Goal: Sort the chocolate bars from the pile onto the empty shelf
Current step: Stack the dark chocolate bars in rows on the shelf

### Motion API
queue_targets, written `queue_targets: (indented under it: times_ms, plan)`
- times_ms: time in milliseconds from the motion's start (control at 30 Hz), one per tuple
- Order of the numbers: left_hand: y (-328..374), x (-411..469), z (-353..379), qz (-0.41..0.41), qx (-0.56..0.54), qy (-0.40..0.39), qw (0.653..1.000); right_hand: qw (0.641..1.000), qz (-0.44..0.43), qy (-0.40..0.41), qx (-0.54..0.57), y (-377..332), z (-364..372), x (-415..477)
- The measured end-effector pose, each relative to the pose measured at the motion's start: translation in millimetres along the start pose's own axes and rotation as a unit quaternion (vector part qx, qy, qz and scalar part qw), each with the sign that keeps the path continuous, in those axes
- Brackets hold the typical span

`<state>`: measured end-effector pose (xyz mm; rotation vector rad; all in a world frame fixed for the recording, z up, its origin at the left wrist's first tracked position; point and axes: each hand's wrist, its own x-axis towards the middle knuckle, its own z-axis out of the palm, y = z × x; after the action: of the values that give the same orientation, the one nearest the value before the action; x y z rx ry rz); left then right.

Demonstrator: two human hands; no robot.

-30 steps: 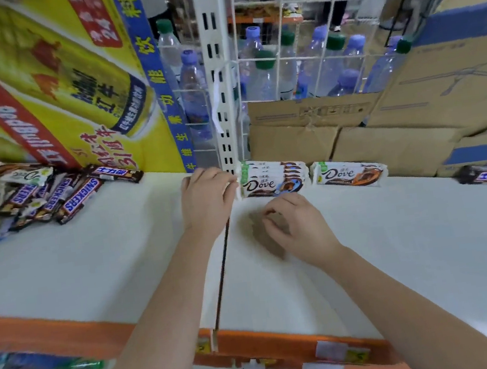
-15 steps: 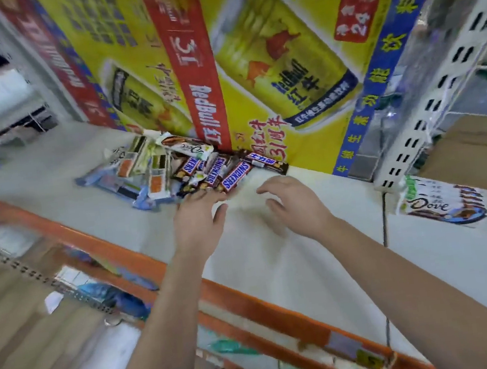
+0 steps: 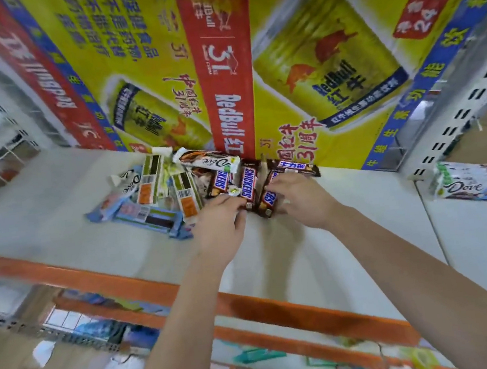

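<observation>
Hands returning to the pile (image 3: pixel 174 187) for another pick.
Having left the Dove bars (image 3: pixel 471 186) lying well right of the pile, the left hand (image 3: pixel 219 221) is touching the middle Snickers bar (image 3: pixel 248 183), grip unclear; the right hand (image 3: pixel 300 198) is curling round the right Snickers bar (image 3: pixel 269 198). Snickers sorting is probably beginning.

Blurred Dove bars (image 3: pixel 477 186), right edge.

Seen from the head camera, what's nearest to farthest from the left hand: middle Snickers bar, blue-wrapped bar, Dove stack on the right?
1. Middle Snickers bar, right at the left hand's fingertips.
2. Blue-wrapped bar, at the pile's front left.
3. Dove stack, far right on the next shelf.
</observation>
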<state>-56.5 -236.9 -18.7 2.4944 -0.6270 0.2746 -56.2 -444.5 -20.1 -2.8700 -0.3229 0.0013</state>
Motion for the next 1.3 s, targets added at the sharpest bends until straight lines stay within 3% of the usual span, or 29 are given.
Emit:
queue_targets:
  times_ms: [167,267,567,733,1000,1067,1167,1300]
  plan:
    - [8.4,24.7,5.5,0.033,0.021,-0.007,0.999,1.0,-0.011,-0.007,0.008,-2.8,0.1,-11.2]
    - [10.8,37.8,9.5,0.038,0.052,-0.049,0.997,0.999,0.011,-0.035,0.029,0.4,-4.5,-18.7]
    - [25.5,58.8,26.7,-0.033,0.215,-0.113,0.969,0.999,-0.01,-0.036,-0.026,7.8,-10.7,-46.9]
    - [20.6,72.0,24.9,-0.056,0.2,-0.13,0.969,0.999,0.018,0.005,-0.033,8.6,-7.3,-63.1]
    - [31.7,64.1,25.1,0.01,0.189,-0.129,0.973,0.986,0.156,0.055,-0.015,20.0,-11.8,-90.4]
    - [35.0,62.5,23.7,-0.006,0.148,-0.121,0.982,0.979,0.195,0.047,0.033,27.0,-17.7,-105.5]
    - [46.4,55.9,26.8,-0.033,-0.01,-0.134,0.99,0.975,0.198,0.011,0.101,41.2,-23.4,-131.5]
    - [91.7,34.5,40.5,-0.089,-0.219,-0.207,0.949,0.967,0.228,0.019,0.116,60.1,-33.8,-167.7]
